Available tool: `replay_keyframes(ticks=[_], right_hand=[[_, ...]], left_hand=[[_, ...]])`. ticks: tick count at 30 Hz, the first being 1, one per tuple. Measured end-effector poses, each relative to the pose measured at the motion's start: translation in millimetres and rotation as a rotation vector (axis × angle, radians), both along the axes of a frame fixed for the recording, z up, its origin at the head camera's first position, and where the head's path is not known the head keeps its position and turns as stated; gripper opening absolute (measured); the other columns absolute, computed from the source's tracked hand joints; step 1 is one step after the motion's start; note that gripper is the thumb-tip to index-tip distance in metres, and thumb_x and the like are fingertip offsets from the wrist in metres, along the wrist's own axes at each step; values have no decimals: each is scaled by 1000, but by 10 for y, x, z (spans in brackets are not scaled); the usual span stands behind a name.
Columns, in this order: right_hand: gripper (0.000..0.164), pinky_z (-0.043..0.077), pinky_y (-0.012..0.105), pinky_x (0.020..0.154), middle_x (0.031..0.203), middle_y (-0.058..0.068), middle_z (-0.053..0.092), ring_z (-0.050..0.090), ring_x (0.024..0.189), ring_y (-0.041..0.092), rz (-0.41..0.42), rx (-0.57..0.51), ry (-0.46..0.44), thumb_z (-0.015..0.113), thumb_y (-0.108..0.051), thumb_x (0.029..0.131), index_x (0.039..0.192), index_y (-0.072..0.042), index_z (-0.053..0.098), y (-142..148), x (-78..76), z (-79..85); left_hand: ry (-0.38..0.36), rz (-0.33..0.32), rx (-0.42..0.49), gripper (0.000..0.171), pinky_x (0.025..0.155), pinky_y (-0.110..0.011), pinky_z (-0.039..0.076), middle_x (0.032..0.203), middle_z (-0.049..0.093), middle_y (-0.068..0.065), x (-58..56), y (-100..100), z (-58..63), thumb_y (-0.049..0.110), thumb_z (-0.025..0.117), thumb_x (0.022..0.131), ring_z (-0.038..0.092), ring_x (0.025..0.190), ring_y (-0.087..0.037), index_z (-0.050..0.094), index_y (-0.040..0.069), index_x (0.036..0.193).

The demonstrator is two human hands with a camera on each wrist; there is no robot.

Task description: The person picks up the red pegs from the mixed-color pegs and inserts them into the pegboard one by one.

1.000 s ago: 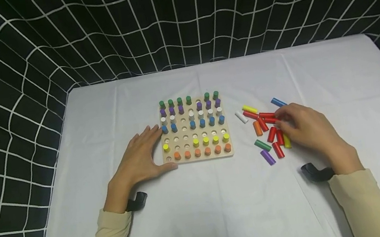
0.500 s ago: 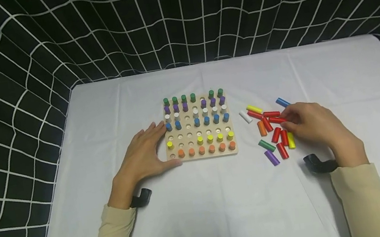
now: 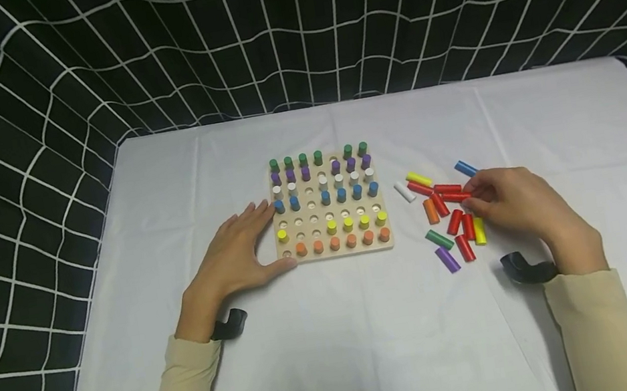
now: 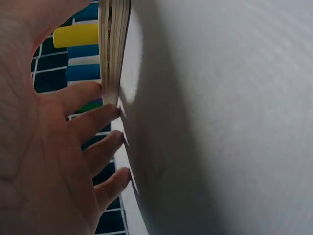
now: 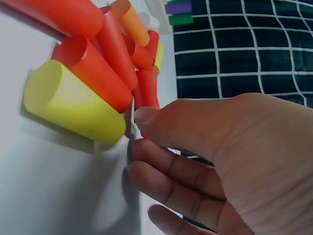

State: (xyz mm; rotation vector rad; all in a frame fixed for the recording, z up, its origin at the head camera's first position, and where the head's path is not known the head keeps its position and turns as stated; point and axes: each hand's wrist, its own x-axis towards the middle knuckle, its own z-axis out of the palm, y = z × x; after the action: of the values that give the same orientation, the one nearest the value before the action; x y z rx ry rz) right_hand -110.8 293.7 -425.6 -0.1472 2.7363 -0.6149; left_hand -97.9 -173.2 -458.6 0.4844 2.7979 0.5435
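A wooden pegboard (image 3: 340,253) stands left of a loose pile of pegs in the head view. Rows of green, purple, white, blue, yellow and orange pegs fill much of it, with some holes bare. My left hand (image 3: 234,254) rests spread against its left side, thumb at the front corner; in the left wrist view, fingertips meet the board's layered edge (image 4: 113,54). At the pile, thumb and index finger of my right hand (image 3: 511,199) pinch the right end of a red peg (image 3: 453,197). The right wrist view shows that end mostly hidden behind the thumb (image 5: 146,115).
Other red pegs (image 3: 465,248), a blue peg (image 3: 465,168), a white peg (image 3: 405,192), a green peg (image 3: 439,239), a purple peg (image 3: 447,260), an orange peg (image 3: 431,212) and yellow pegs (image 3: 480,231) lie on the white cloth (image 3: 325,356). White netting (image 3: 289,33) surrounds the table.
The head view has shifted a little. Since half a second ago the pegboard has slid slightly away from me under my left hand. My right hand stays at the same red peg.
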Motion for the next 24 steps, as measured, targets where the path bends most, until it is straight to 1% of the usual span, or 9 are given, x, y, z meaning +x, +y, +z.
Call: replay_keyframes(ticks=[6,10,15,19,24], right_hand=[[33,56,59,91,112,19,78,65,101,34,-14,-3,37,73,-26,98,125,-6,72,-6,38,42],[31,56,59,90,112,19,78,65,101,35,-21,-20,61,72,-23,99,124,-6,73,-3,42,61],[30,54,63,93,115,19,77,62,106,37,-33,-38,70,72,-22,99,124,-7,72,-1,41,69],[29,53,66,95,113,19,75,60,109,40,-33,-38,102,72,-20,98,124,-9,71,0,58,85],[28,52,67,94,111,20,74,59,109,40,-36,-43,136,73,-20,97,123,-9,71,-9,81,107]], left_hand=[[-8,-15,4,99,137,-53,20,175,32,-3,1,-65,17,72,67,87,24,166,-28,34,24,167],[-9,-7,18,95,137,-54,19,175,33,-5,-3,-99,43,70,69,87,24,166,-30,38,26,165],[-12,-7,17,96,137,-55,18,175,31,-5,-12,-112,31,72,69,86,22,167,-30,39,28,165],[-10,-6,13,96,137,-55,17,176,31,-4,-19,-107,9,72,69,85,22,167,-30,39,28,165],[-12,0,1,99,138,-54,16,176,30,-4,-17,-81,0,72,70,85,21,167,-29,37,26,166]])
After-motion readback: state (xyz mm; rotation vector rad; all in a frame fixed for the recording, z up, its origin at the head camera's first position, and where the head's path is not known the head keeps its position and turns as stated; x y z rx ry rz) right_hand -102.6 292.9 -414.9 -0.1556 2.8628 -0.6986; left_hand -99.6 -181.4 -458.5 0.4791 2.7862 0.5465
